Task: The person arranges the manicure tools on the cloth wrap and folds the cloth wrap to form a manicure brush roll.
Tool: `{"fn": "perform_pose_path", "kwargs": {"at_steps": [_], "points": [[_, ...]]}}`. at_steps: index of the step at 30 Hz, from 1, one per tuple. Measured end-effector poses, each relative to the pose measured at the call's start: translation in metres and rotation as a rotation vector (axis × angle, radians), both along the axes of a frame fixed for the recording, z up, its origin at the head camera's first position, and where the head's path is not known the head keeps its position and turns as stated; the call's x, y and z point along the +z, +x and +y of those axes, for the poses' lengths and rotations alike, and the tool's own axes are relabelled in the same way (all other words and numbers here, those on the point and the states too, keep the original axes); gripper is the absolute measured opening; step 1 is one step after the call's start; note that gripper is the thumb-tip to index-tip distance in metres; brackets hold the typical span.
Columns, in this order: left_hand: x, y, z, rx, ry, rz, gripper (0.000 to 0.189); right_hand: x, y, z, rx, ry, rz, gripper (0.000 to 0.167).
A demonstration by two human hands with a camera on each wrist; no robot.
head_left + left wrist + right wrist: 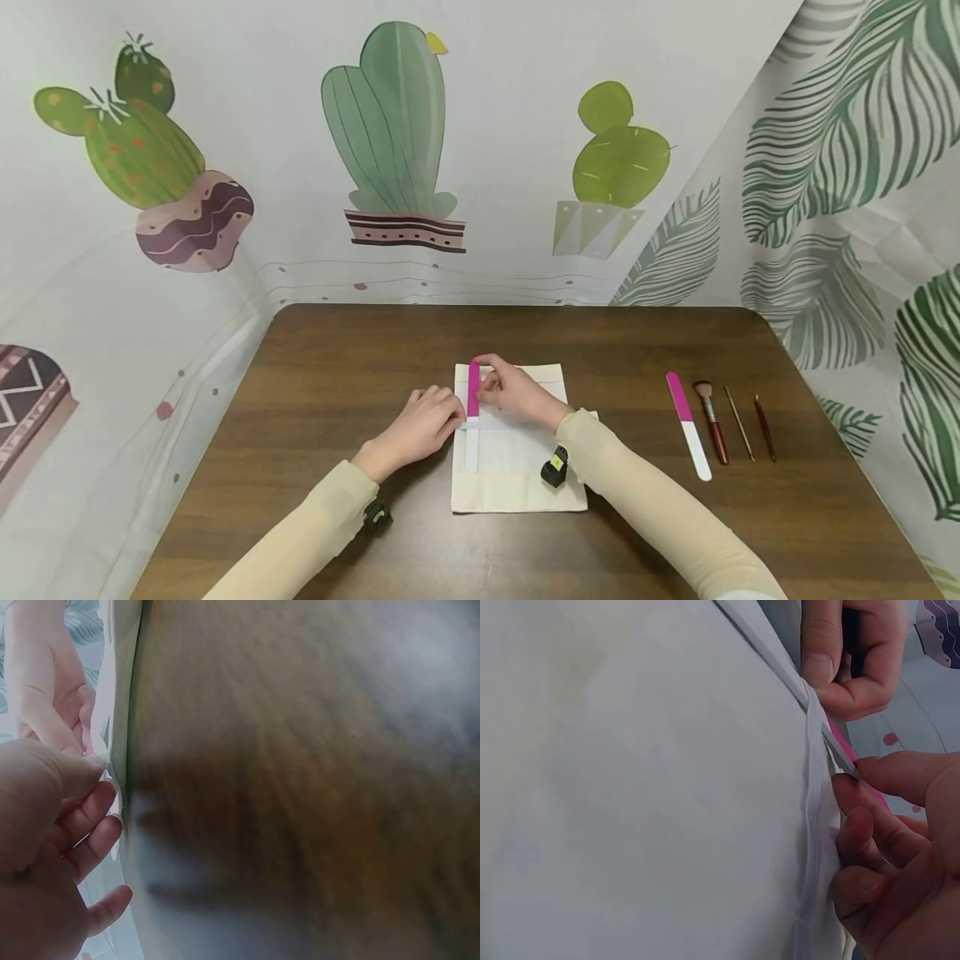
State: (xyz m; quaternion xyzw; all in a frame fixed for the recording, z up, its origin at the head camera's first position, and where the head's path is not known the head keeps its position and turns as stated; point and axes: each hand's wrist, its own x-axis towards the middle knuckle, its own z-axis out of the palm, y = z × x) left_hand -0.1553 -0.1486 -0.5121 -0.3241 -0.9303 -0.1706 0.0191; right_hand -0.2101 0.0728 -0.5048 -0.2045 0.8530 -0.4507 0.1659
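A cream cloth case [519, 493] lies open on the table, with a white elastic band [813, 802] running across it. Along its left side lies a pink and white nail file [473, 392], passing under the band. My left hand [422, 422] is at the case's left edge, thumb and forefinger pinching the elastic beside the file. From the right, my right hand [516, 392] reaches over the case and pinches the pink part of the file between thumb and finger. In the left wrist view, the left hand [45, 825] hides most of the band.
To the right on the brown wooden table [337, 350] lie a second pink and white nail file [687, 427], a makeup brush [711, 422] with a red handle, and two thin pointed tools, one light [738, 423] and one dark [764, 428]. A patterned wall covering hangs behind.
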Motion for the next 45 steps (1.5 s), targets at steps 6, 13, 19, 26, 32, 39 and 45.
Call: {"fn": "perform_pose_path", "kwargs": {"at_steps": [6, 13, 19, 26, 32, 39, 45], "points": [[0.001, -0.001, 0.001, -0.003, 0.004, 0.003, 0.008, 0.0, 0.001, 0.0, 0.01, 0.006, 0.013, 0.059], [0.001, 0.0, 0.0, -0.002, 0.006, 0.015, 0.008, -0.001, 0.004, -0.001, 0.019, 0.045, 0.045, 0.058], [0.0, 0.0, 0.0, -0.004, 0.009, 0.016, 0.008, 0.0, 0.006, -0.002, 0.03, 0.083, 0.055, 0.058], [0.0, 0.0, 0.0, -0.004, 0.006, 0.014, 0.008, -0.002, 0.007, -0.003, 0.046, 0.089, 0.064, 0.059], [0.0, 0.0, 0.0, -0.004, 0.005, 0.011, 0.008, -0.001, 0.01, -0.003, 0.067, 0.092, 0.072, 0.058], [0.0, 0.002, 0.0, -0.014, 0.008, 0.042, 0.009, 0.001, 0.012, -0.004, 0.09, 0.101, 0.089, 0.057], [0.0, 0.002, 0.0, -0.011, 0.011, 0.041, 0.009, 0.001, 0.014, -0.004, 0.091, 0.135, 0.088, 0.055]]}}
